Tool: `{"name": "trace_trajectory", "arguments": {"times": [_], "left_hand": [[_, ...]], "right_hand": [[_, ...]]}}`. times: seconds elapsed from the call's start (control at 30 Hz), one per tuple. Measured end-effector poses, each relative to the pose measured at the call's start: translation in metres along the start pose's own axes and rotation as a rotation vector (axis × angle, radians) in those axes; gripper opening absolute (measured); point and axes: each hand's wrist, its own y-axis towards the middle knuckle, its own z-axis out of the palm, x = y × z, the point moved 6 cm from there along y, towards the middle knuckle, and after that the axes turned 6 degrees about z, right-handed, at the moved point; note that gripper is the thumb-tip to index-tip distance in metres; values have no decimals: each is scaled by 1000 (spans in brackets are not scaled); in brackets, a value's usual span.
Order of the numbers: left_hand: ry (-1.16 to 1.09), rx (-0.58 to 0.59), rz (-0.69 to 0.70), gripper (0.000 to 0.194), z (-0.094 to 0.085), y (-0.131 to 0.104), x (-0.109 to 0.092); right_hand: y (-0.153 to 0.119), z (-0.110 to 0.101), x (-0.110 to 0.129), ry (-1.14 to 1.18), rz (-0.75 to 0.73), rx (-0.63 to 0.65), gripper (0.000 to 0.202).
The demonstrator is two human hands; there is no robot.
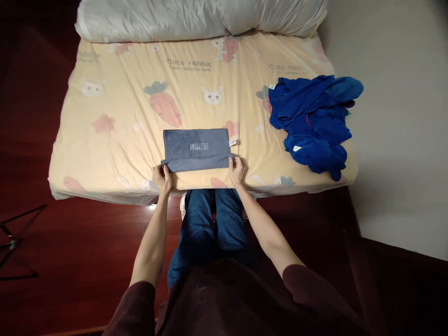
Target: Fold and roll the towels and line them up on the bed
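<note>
A grey-blue towel (196, 145) lies as a rectangle near the front of the bed, with white lettering that reads upside down from here. Its near edge is turned over in a narrow band. At the near left corner my left hand (162, 178) pinches the towel between thumb and fingers. My right hand (237, 171) grips the near right corner in the same way. Just above that hand, a small white tag (233, 142) sticks out from the towel's right side.
A heap of bright blue cloths (313, 123) lies on the right of the bed sheet (119, 107), beside the wall (395, 116). A rolled pale quilt (196, 18) runs along the far side. Thin black stand legs (14, 242) are on the floor at left.
</note>
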Motion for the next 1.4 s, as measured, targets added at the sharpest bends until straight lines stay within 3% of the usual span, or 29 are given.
{"name": "trace_trajectory", "arguments": {"times": [0.23, 0.57, 0.93, 1.17, 1.4], "left_hand": [[-30, -4, -49, 27, 1, 0, -4], [7, -17, -4, 23, -1, 0, -11], [-6, -30, -35, 25, 2, -1, -3], [-43, 1, 119, 21, -2, 0, -17], [-33, 108, 261, 34, 1, 1, -28]], "right_hand": [[1, 1, 1, -48, 9, -14, 40], [1, 4, -1, -98, -33, -9, 38], [1, 6, -4, -65, -6, 13, 30], [-1, 0, 7, -103, -109, -51, 25], [-5, 2, 19, -169, -231, 61, 25]]}}
